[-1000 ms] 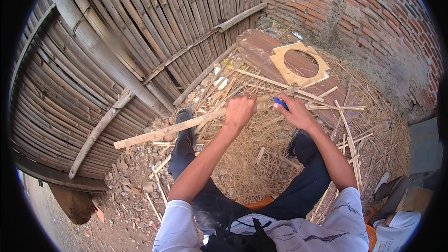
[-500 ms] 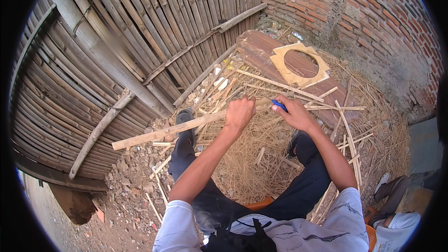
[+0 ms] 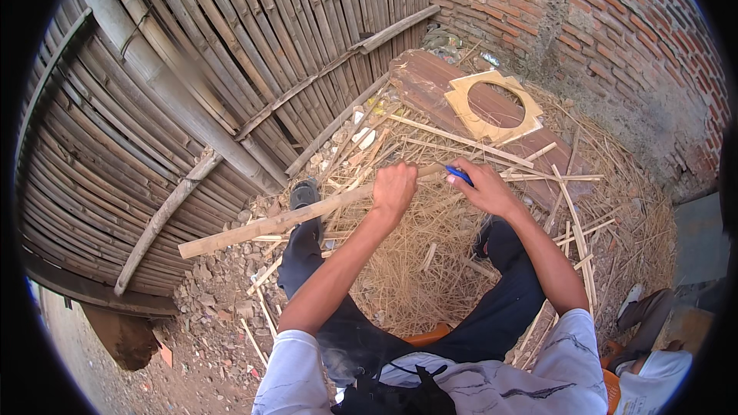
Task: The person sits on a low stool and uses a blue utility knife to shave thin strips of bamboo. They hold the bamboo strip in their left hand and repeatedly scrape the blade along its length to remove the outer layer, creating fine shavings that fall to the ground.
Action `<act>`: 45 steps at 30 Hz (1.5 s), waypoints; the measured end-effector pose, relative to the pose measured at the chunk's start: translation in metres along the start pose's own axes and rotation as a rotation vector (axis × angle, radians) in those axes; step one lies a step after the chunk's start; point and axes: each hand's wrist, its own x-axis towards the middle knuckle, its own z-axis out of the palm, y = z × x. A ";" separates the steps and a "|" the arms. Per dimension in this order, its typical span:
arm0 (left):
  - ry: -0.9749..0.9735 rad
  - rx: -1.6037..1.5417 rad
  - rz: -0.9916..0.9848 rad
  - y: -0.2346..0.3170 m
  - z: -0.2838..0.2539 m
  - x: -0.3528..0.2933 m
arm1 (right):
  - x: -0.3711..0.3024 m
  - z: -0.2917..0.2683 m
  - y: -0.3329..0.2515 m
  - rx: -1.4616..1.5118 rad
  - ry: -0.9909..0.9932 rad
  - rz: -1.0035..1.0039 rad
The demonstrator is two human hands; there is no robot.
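Bamboo strip (image 3: 277,222): slanting across the view
Left hand (image 3: 395,187): fingers clenched round strip
Right hand (image 3: 487,187): fingers grasping blue-handled knife (image 3: 460,175)
Co-worker's shirt (image 3: 653,393): small print, unreadable

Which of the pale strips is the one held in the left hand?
The long, broad strip slanting from the left hand toward the picture's left edge. It alone is held up; the other strips lie loose below.

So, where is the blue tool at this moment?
In the head view, the blue tool is in the right hand, right of centre, beside the long strip.
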 end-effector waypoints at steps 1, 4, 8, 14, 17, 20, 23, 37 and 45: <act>-0.006 0.033 -0.023 0.000 0.002 0.000 | 0.000 0.000 0.000 -0.003 0.001 -0.005; -0.041 0.111 -0.085 0.002 0.004 0.000 | 0.000 0.000 0.000 -0.010 -0.001 -0.009; -0.117 0.119 -0.142 0.000 0.002 -0.001 | -0.001 0.002 0.003 -0.015 0.006 -0.021; -0.273 -0.018 -0.174 -0.001 -0.020 -0.003 | -0.002 -0.001 -0.002 -0.026 -0.010 -0.001; -0.361 -0.107 -0.188 -0.001 -0.038 -0.004 | -0.003 -0.002 -0.003 -0.025 -0.009 0.010; -0.363 -0.224 -0.209 -0.005 -0.040 -0.006 | -0.002 0.000 0.000 -0.026 -0.010 -0.004; -0.348 -0.355 -0.231 -0.016 -0.028 -0.005 | -0.001 -0.001 -0.005 -0.030 -0.017 -0.006; -0.646 -1.166 -0.331 -0.027 -0.049 0.002 | -0.002 0.001 -0.001 0.015 0.029 -0.007; -0.694 -1.379 -0.337 -0.030 -0.083 -0.003 | -0.002 0.001 -0.002 0.036 0.072 -0.047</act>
